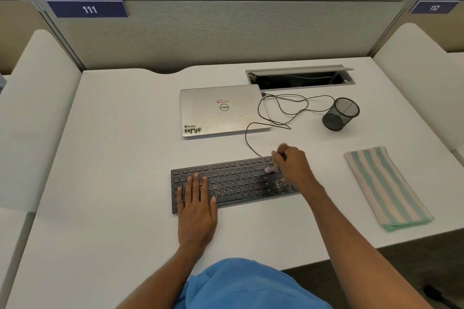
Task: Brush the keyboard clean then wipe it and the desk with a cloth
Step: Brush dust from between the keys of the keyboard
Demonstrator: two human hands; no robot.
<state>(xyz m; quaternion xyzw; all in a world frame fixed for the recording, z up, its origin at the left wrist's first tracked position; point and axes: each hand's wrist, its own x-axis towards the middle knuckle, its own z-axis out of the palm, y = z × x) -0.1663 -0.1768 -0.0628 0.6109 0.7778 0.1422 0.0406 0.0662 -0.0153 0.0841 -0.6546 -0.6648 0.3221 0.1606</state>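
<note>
A black keyboard lies on the white desk in front of me, with pale dust on its right-hand keys. My left hand lies flat on the keyboard's left end, fingers straight. My right hand grips a small brush whose pale bristles touch the keys near the keyboard's upper right; the handle tip sticks out above my fist. A folded cloth with green and cream stripes lies on the desk to the right, apart from both hands.
A shut silver laptop sits behind the keyboard, with a thin black cable looping from it to the keyboard. A black mesh pen cup stands at the right. An open cable hatch is at the back. Partition walls enclose the desk.
</note>
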